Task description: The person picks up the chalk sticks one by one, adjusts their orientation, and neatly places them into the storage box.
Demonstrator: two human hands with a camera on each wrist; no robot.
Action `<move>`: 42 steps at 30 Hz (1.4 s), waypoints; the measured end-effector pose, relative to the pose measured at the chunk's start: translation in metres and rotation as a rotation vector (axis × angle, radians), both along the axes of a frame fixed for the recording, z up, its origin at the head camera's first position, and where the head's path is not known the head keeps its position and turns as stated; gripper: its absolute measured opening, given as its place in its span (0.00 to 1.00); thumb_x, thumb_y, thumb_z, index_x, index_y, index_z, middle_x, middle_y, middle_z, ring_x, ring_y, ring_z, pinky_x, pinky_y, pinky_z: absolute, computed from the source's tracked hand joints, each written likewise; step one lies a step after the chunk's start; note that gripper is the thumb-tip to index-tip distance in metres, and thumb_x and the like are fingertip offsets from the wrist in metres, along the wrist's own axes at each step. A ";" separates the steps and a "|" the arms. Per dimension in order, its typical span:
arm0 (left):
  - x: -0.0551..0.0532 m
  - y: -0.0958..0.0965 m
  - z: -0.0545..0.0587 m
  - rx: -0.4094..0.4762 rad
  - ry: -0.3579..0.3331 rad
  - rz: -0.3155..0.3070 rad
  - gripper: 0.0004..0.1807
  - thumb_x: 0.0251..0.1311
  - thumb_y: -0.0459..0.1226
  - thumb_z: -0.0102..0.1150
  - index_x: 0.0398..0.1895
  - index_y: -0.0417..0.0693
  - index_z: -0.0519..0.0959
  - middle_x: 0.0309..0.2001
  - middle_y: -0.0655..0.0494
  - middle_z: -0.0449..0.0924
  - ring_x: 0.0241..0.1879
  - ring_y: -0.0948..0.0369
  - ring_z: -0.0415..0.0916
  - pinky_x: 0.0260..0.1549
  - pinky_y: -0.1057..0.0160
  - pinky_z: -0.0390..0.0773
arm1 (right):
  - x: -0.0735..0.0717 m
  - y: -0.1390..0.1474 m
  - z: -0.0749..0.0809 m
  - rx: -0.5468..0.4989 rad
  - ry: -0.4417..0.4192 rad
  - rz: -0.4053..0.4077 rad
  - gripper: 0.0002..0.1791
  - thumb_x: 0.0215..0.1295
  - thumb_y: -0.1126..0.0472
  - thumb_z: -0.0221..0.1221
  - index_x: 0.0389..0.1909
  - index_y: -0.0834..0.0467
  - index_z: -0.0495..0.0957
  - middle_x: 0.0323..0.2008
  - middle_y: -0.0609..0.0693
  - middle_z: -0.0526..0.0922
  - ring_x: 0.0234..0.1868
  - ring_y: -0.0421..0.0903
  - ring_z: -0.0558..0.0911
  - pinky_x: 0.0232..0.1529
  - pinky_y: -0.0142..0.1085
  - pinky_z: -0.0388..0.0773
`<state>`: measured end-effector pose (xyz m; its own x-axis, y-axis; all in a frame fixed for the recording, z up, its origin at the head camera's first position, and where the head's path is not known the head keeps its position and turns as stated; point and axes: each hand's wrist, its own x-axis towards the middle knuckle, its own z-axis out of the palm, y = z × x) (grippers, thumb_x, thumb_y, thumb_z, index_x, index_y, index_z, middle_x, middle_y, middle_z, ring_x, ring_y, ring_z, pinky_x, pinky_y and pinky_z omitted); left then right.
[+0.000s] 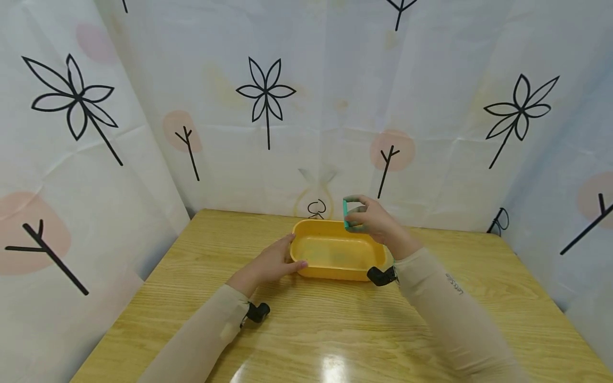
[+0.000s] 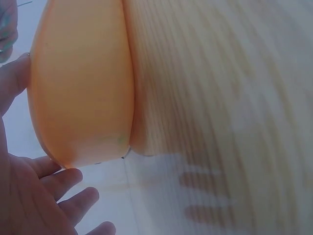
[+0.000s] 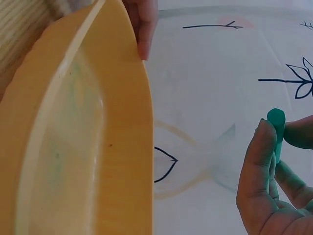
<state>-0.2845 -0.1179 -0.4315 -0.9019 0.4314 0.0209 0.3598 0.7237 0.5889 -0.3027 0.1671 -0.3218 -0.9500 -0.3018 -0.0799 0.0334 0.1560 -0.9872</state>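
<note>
Right hand (image 1: 378, 219) pinches green stick (image 1: 346, 214), raised near yellow tub (image 1: 335, 273), not touching it. Left hand (image 1: 270, 263) grips tub's left end. Lettering (image 1: 454, 283) on right sleeve (image 1: 447, 314): can't read.

Your head view looks forward and down from farthest back, setting the yellow tub (image 1: 342, 274) below centre, the surface (image 1: 297, 330) around it and the patterned cloth (image 1: 325, 106) across the top. Your left wrist view, close up and turned sideways, faces the tub's outer wall at upper left, with your left hand (image 2: 36, 196) at lower left. Your right wrist view, also near and sideways, sees into the tub at left, your right hand (image 3: 269, 203) at lower right. All three share the tub.
</note>
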 end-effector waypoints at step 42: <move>0.001 0.001 0.002 -0.012 -0.013 0.010 0.54 0.63 0.62 0.60 0.81 0.43 0.47 0.78 0.44 0.51 0.75 0.46 0.52 0.71 0.46 0.57 | -0.033 -0.068 -0.108 0.159 -0.195 -0.044 0.30 0.63 0.76 0.60 0.66 0.68 0.66 0.31 0.58 0.79 0.26 0.47 0.83 0.32 0.38 0.85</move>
<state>-0.2834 -0.1171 -0.4293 -0.9064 0.4223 0.0038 0.3446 0.7343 0.5848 -0.3360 0.0988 -0.4301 -0.9241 -0.2296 -0.3056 0.2306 0.3026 -0.9248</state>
